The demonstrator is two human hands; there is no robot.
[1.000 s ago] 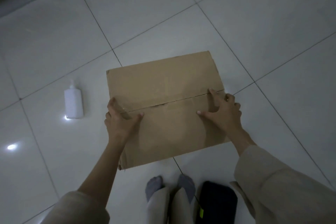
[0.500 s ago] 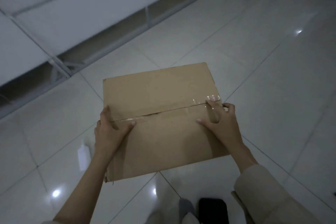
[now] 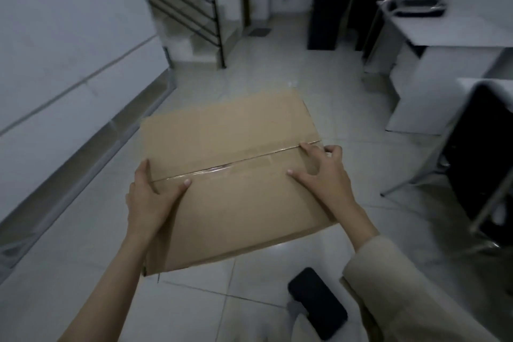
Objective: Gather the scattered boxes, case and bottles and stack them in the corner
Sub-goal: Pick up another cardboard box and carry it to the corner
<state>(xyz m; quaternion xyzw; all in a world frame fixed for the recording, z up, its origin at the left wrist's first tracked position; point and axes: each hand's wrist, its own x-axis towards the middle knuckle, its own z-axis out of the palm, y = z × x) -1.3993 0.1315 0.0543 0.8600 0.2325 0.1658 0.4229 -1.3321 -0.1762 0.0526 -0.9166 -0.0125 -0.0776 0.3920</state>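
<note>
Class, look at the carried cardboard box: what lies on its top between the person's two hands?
In the head view, between left hand and right hand, only the cardboard box top with its taped seam.

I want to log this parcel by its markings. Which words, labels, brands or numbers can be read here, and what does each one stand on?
None can be read.
Cardboard box, held by the left hand and right hand: plain brown top with clear tape along the seam, no print or label showing.
Black case on the floor: no marking visible.
Desks and shelves in the background: too blurred and dim to tell.
</note>
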